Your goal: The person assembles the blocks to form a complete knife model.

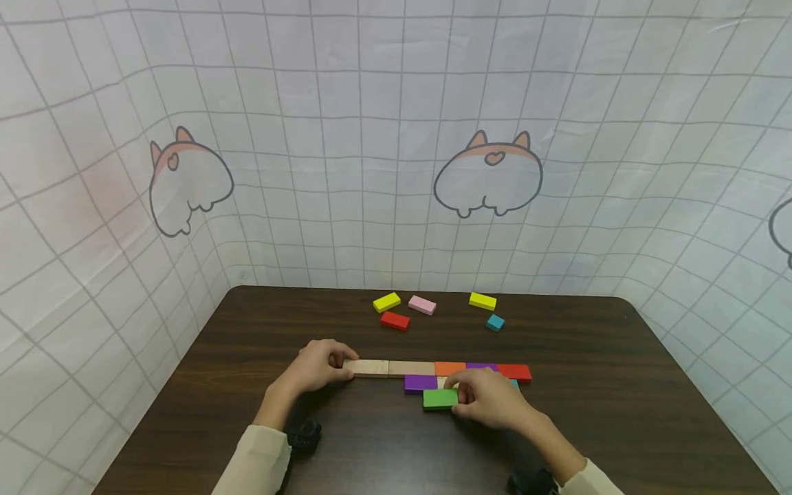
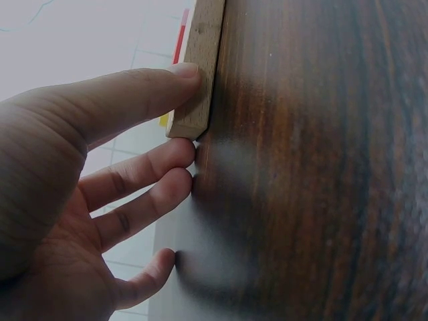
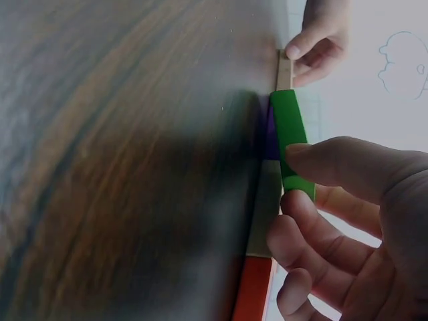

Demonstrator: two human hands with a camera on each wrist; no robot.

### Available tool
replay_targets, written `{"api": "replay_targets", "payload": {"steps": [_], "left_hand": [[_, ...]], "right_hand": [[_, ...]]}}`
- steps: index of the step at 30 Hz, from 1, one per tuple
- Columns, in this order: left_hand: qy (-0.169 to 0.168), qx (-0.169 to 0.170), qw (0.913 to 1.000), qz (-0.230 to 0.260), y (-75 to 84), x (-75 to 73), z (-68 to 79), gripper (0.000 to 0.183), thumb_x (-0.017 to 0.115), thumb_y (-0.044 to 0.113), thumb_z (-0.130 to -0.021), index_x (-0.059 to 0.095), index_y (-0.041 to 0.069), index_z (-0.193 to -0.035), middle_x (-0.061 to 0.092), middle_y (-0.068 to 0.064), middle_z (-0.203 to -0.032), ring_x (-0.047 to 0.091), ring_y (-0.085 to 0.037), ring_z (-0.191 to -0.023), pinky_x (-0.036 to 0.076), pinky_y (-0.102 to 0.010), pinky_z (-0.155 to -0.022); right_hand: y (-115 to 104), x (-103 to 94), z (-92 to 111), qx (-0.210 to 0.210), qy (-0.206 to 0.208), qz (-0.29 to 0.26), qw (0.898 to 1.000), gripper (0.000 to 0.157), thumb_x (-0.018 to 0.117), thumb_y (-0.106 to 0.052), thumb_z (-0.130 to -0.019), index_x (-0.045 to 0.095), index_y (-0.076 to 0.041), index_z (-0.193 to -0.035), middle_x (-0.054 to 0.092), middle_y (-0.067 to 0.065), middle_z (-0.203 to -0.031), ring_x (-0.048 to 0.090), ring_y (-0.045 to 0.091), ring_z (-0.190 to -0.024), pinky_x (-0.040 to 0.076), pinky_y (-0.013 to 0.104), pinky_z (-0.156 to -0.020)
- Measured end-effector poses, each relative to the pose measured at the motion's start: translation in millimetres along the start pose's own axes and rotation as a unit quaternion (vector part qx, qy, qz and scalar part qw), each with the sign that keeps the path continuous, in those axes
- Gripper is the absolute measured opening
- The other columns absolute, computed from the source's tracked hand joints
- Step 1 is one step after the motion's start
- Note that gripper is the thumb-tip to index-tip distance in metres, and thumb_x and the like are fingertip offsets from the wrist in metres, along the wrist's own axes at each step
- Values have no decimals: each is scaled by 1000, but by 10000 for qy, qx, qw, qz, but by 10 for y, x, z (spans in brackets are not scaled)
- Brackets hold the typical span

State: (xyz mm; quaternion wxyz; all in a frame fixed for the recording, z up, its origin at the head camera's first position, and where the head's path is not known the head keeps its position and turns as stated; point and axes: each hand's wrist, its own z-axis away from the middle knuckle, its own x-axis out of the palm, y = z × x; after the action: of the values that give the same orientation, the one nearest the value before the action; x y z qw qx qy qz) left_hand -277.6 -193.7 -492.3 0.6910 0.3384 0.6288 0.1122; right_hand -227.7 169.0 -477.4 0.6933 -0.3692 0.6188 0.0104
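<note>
My left hand (image 1: 317, 368) pinches the left end of a plain wooden block (image 1: 371, 368) lying on the table. In the left wrist view the thumb (image 2: 144, 93) presses on the front face of this wooden block (image 2: 204, 47), and other fingertips touch the table beside its end. My right hand (image 1: 495, 397) holds a green block (image 1: 440, 399) by its right end between thumb and fingers. This green block (image 3: 289, 127) overlaps a purple block (image 1: 420, 383) in the front row. Behind, a second wooden block (image 1: 411, 369), an orange (image 1: 449, 368), a purple and a red block (image 1: 515, 372) continue the back row.
Toward the far edge of the dark wooden table (image 1: 588, 378) lie two yellow blocks (image 1: 386, 302), a pink block (image 1: 422, 305), a red block (image 1: 394, 321) and a small blue block (image 1: 495, 322). A white gridded cloth (image 1: 346, 172) surrounds the table's back and sides.
</note>
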Motion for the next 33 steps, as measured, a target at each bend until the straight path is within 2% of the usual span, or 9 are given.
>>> {"api": "replay_targets", "payload": {"steps": [9,18,24,33], "left_hand": [[13,-30,10000,-45,17,-13,6,22,84,21,-86,79,22,-108,62,5,-82,52,-13,-72,37,-36,-73],[10,5,9999,-103,0,-6,3,22,84,23,-86,79,24,-108,61,7,-80,52,-12,-72,35,-42,-79],[2,9,10000,-16,3,-5,8,23,84,22,-86,79,22,-108,62,6,-81,52,-13,-72,36,-38,-75],[6,-43,10000,7,-3,-4,6,23,84,23,-85,79,22,-107,62,5,-82,52,-13,-73,37,-36,-73]], "right_hand": [[-56,11,-14,-4,-125,-59,9999,25,84,-20,-83,72,-15,-104,58,-13,-73,50,2,-64,43,24,-59],[-31,19,-14,-62,-232,-176,9996,25,84,-21,-84,69,-17,-104,60,-13,-75,52,1,-64,43,24,-60],[-3,9,-29,-237,-322,-375,9985,19,81,-17,-87,71,-16,-103,61,-13,-74,53,-1,-65,45,23,-61],[-22,30,-106,-257,-392,-381,9982,14,79,-16,-89,72,-18,-100,60,-13,-73,53,1,-64,45,22,-61]]}}
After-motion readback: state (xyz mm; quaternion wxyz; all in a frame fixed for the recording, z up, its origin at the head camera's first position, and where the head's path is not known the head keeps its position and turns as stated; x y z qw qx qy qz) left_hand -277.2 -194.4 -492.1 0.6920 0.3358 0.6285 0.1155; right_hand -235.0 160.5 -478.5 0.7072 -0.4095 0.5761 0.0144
